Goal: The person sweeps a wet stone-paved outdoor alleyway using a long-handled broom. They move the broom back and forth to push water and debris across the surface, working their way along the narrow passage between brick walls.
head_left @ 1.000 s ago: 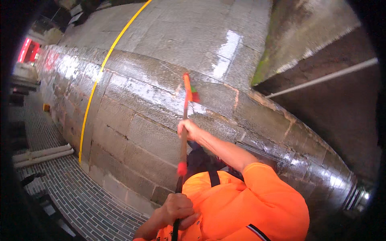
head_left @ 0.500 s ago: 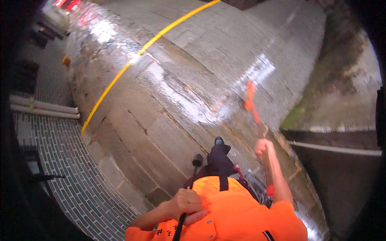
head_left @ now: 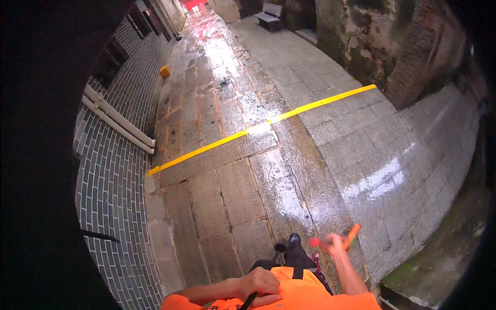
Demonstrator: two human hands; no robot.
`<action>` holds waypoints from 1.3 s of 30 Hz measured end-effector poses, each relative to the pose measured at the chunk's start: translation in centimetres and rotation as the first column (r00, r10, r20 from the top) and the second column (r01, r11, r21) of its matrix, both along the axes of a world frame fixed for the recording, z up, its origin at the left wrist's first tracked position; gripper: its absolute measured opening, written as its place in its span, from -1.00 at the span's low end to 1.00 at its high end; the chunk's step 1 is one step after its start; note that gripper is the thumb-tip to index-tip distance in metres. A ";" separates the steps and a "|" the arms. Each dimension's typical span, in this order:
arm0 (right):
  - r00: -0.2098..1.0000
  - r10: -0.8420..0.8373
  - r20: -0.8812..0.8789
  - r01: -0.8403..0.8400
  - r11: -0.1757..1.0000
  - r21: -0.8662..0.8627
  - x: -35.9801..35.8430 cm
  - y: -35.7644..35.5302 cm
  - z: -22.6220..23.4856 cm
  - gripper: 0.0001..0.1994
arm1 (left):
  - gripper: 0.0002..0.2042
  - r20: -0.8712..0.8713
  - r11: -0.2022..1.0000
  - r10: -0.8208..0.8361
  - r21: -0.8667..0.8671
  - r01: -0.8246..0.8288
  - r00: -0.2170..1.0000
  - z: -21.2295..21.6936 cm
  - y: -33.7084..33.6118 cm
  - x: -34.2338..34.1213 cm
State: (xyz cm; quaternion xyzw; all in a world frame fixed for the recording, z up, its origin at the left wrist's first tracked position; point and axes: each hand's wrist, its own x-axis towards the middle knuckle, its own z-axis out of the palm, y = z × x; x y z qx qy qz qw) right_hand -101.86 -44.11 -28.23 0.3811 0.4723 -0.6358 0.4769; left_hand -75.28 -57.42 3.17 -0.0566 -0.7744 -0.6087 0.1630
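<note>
Tool: long-handled implement (head_left: 338,238), held at two places along its length.
Upper part: orange-red shaft, sticking out to either side of the right hand (head_left: 336,243); one end (head_left: 353,235) tilts up and to the right, the other shows as a red blur at the hand's left.
Sharpness: blurred at the upper part; shape of the tip cannot be told.
Lower part: dark, thin shaft section (head_left: 249,301), emerging below the left hand (head_left: 261,285), slanting down-left toward the frame's lower edge.
Position: held above wet stone paving, close against the orange-clad torso.
Working end: not visible.
</note>
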 end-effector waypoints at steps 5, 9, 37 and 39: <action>0.936 0.333 -0.118 -0.353 0.890 -0.290 -1.4 -22.6 3.4 -0.84 | -0.69 0.069 0.995 0.104 -0.003 -0.104 0.992 1.1 -8.4 -0.8; 0.954 0.236 -0.187 -0.299 0.818 -0.492 -6.8 -31.4 6.2 -0.79 | -0.71 0.066 0.991 0.119 0.058 -0.123 0.991 0.3 -16.3 -1.0; 0.971 0.130 -0.201 -0.175 0.959 -0.225 -9.1 -47.3 4.4 -0.88 | -0.68 0.056 0.998 -0.057 0.011 0.056 0.997 1.0 -57.1 -13.3; 0.952 0.180 -0.247 -0.264 0.893 -0.364 -9.8 -57.7 8.4 -0.81 | -0.69 0.049 1.000 0.001 0.022 -0.003 0.999 1.1 -58.1 -14.0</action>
